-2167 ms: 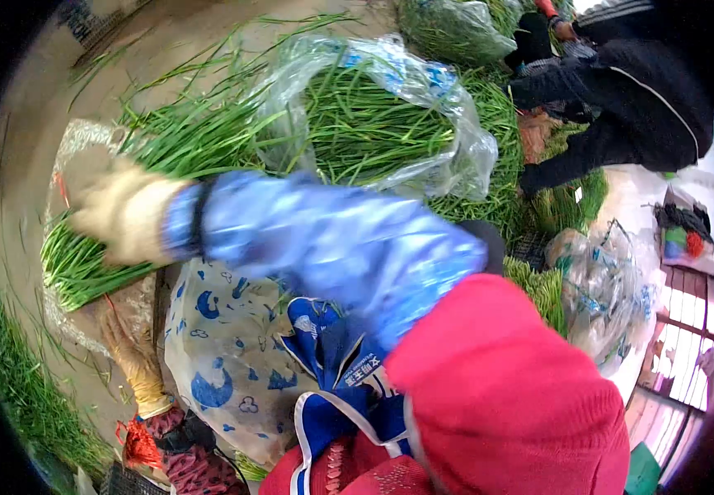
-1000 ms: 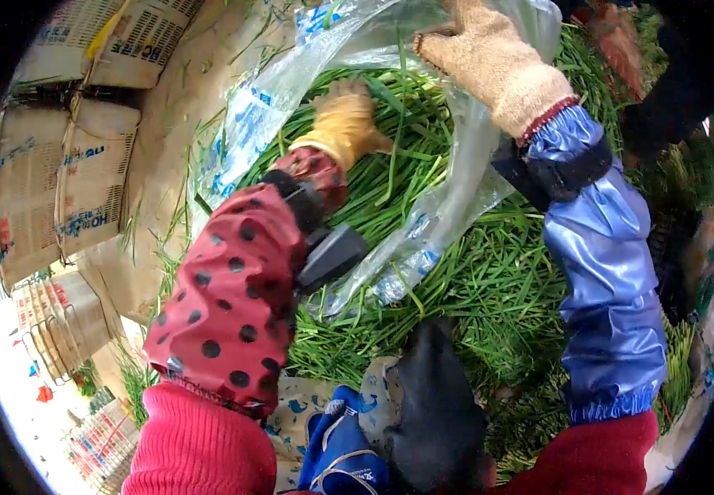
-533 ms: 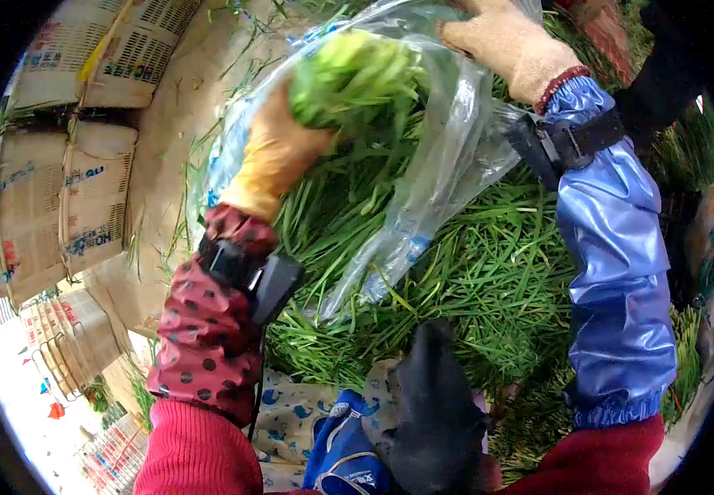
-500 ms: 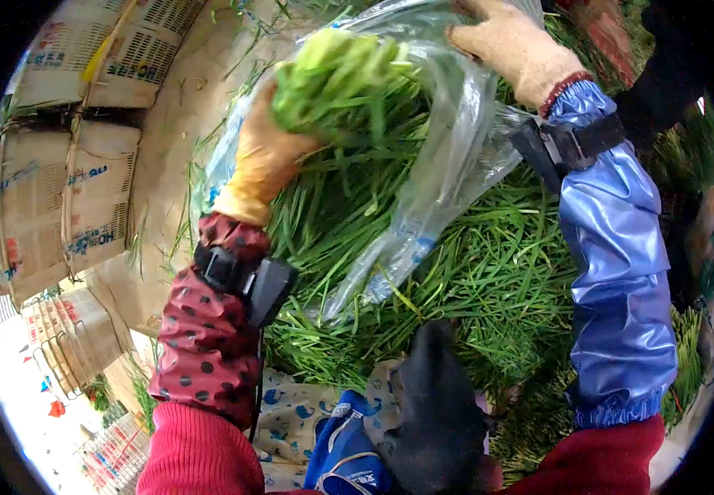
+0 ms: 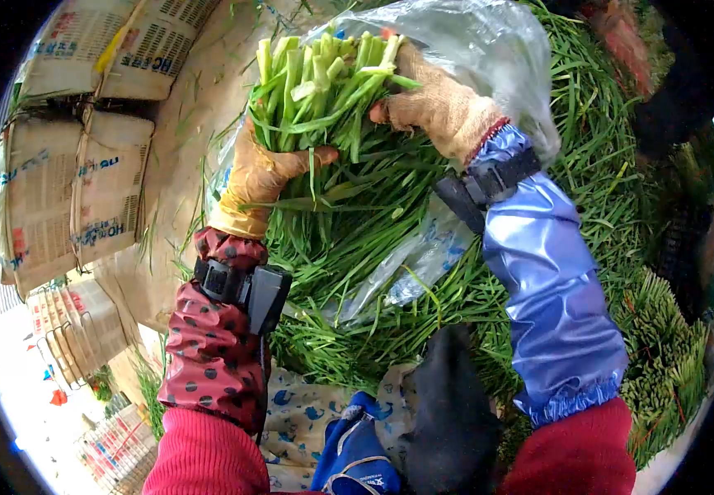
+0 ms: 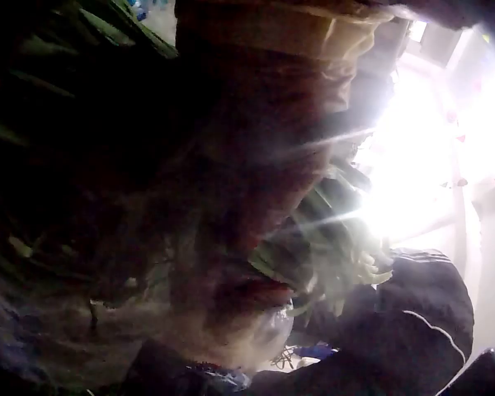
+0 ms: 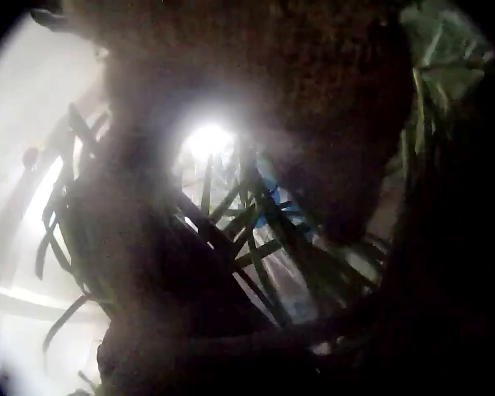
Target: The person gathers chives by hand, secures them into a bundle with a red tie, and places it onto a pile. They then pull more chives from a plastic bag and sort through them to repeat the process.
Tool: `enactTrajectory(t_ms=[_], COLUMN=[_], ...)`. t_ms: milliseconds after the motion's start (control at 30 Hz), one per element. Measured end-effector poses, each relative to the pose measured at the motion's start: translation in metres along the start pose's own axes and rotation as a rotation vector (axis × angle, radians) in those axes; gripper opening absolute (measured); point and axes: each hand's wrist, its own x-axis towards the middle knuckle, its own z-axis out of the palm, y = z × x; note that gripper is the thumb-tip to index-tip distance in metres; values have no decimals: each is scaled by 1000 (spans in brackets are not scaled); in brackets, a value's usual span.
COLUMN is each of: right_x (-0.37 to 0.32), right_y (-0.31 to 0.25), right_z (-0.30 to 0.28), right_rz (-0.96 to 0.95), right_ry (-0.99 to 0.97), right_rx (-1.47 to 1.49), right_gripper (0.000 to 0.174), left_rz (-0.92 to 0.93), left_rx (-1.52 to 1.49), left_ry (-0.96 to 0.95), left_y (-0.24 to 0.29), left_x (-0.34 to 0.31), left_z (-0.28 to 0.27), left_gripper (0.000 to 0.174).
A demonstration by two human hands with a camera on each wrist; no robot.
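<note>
From above, the head view looked down on green stalks (image 5: 316, 91); both wrist views, right in close, caught them too!

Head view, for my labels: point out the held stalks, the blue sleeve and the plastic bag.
Held stalks (image 5: 316, 82): head view, cut ends.
Blue sleeve (image 5: 542, 272): head view, middle.
Plastic bag (image 5: 509, 49): head view, upper part.

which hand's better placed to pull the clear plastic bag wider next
Probably the right hand: the clear plastic bag spreads right beside it, though it is also at the edge of the cut green stalks. The left hand has its fingers wrapped round those stalks.
</note>
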Motion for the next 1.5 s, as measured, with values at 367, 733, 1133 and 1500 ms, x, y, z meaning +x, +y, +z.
enactTrajectory(t_ms=[367, 733, 1133, 1500], right_x=[-16, -25, -23, -24], right_y=[-49, -47, -44, -46], right_z=[75, 102, 96, 77], right_rz=[-307, -471, -261, -405], right_ry=[-116, -11, -67, 34], right_rx=[-93, -219, -48, -512], right_gripper=[90, 60, 81, 24], left_rz=[-117, -150, -61, -197], left_rx=[322, 215, 253, 548], left_ry=[-226, -226, -145, -6], left_y=[-4, -7, -6, 53], left_x=[-29, -55, -77, -121], left_z=[-22, -5, 26, -39], left_gripper=[61, 57, 56, 90])
